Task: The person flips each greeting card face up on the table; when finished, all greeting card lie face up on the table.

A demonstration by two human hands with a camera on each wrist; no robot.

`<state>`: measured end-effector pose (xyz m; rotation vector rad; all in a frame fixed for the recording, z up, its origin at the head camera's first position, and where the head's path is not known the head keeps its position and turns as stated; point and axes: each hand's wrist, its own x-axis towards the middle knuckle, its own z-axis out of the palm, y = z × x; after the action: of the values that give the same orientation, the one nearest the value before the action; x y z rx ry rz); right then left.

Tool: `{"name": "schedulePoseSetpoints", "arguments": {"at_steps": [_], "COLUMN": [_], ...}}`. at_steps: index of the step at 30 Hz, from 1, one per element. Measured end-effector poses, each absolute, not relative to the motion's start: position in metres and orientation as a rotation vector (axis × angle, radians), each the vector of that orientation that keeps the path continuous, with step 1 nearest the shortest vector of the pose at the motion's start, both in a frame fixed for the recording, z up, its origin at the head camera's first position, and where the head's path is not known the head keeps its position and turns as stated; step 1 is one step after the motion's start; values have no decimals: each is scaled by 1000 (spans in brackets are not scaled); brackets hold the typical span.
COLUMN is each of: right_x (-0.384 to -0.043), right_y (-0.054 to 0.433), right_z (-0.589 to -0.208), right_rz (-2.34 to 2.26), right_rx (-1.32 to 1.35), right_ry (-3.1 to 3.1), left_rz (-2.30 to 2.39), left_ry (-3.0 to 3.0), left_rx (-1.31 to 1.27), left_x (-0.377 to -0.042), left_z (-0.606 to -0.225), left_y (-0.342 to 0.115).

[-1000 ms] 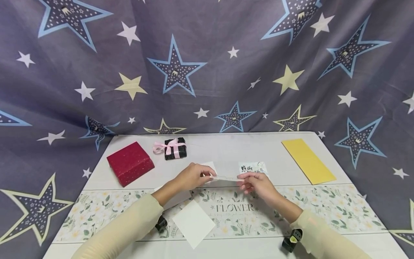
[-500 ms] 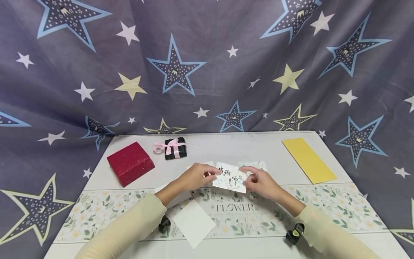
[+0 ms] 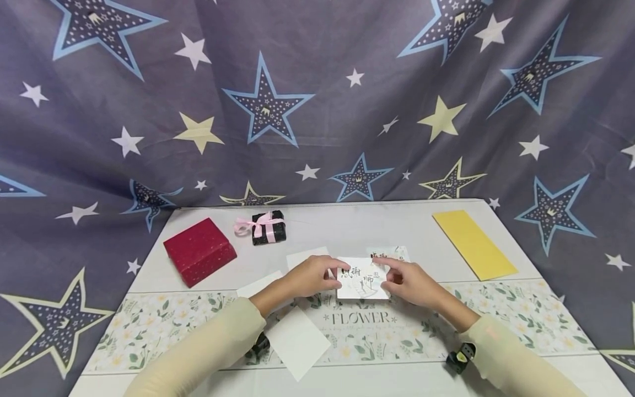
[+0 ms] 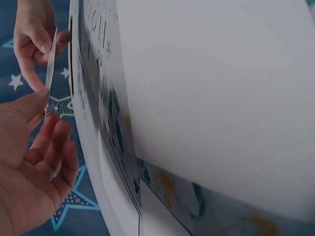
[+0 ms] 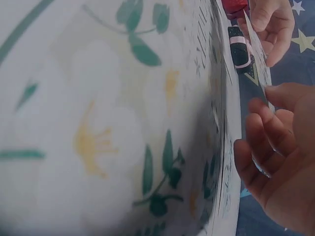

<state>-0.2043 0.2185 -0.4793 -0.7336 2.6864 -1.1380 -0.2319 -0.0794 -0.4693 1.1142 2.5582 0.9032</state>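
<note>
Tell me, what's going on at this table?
A person's left hand and right hand pinch opposite ends of a white card with black writing, above the table. A second card lies behind it. A white sheet lies by the left sleeve, a red box and ribboned black box sit back left, and yellow paper lies to the right.

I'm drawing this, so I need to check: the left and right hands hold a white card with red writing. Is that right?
Not quite: the writing is black, not red, as the head view shows. The left hand and right hand do hold the white card.
</note>
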Motion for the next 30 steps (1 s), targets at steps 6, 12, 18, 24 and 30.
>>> {"name": "schedulePoseSetpoints", "arguments": {"at_steps": [6,12,18,24,30], "right_x": [-202,-201,-197,-193,-191], "right_y": [231,248,262,272,280], "right_z": [-482,-483,-484,-483,-481], "right_rz": [-1095,-1030,-984,-934,-892], "right_rx": [-783,-804,-749,-732,-705], "right_ry": [2687,2705,2693,2685,2669], "left_rz": [824,681,595,527,492], "left_ry": [2560,2599,2587,2578,2560], "left_rx": [1115,1120,1157,1177,1146], "left_x": [-228,-226,-224,-222,-218], "left_z": [-472,-472,-476,-479,-480], "left_y": [-65,-47,-30,-17,-5]}}
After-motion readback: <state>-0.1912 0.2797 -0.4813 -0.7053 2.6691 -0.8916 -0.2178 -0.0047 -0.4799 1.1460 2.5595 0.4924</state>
